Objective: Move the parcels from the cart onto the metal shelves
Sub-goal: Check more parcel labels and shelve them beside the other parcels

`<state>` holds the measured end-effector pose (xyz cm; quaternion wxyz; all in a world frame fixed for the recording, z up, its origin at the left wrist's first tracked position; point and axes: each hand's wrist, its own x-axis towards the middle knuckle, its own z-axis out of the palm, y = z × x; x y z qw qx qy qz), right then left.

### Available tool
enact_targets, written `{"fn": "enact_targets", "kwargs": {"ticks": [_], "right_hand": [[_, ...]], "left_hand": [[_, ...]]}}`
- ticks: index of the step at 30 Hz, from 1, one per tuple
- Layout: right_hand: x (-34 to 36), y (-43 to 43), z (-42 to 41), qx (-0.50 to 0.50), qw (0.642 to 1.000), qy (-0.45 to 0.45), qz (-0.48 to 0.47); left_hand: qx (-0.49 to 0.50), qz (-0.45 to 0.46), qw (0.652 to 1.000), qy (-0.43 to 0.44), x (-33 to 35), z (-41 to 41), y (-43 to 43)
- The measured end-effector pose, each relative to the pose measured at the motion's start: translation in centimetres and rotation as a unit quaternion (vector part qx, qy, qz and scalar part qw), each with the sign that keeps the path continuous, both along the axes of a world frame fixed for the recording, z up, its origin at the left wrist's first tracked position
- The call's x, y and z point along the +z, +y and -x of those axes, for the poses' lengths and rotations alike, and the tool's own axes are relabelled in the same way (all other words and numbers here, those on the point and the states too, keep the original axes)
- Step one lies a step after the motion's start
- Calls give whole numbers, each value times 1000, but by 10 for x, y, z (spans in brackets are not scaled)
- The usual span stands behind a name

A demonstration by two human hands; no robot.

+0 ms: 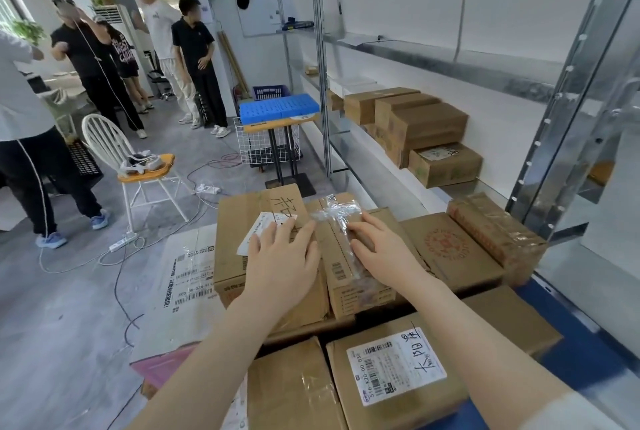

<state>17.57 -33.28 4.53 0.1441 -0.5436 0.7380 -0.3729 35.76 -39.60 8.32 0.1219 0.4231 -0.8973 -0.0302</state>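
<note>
Beside metal shelves (450, 59), left hand (280, 256) and right hand (384, 253) rest flat, seemingly ungripping, on parcels (239, 221).

Both hands, left hand (282, 258) and right hand (382, 253), lay flat on two brown cardboard parcels (242, 218) stacked on the blue cart (581, 357) beside the metal shelves (450, 62).

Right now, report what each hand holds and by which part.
Left hand holds nothing: it lies flat on top of the handwritten box. Right hand rests on top of the taped box, fingers bent; a grip cannot be told.
</note>
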Motion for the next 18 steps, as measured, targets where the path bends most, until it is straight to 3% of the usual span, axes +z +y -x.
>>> {"fn": "enact_targets", "kwargs": {"ticks": [7,12,15,18], "right_hand": [[14,32,5,-29,999,-14,29],[9,153,51,-160,987,13,-16],[-1,269,81,-302,952,12,-55],[-4,406,86,-450,889,-16,-83]], "left_hand": [[-18,-24,1000,-7,12,17,16],[-194,7,979,59,33,106,96],[-314,-15,947,66,24,179,178],[-438,-48,897,38,-5,234,281]]}}
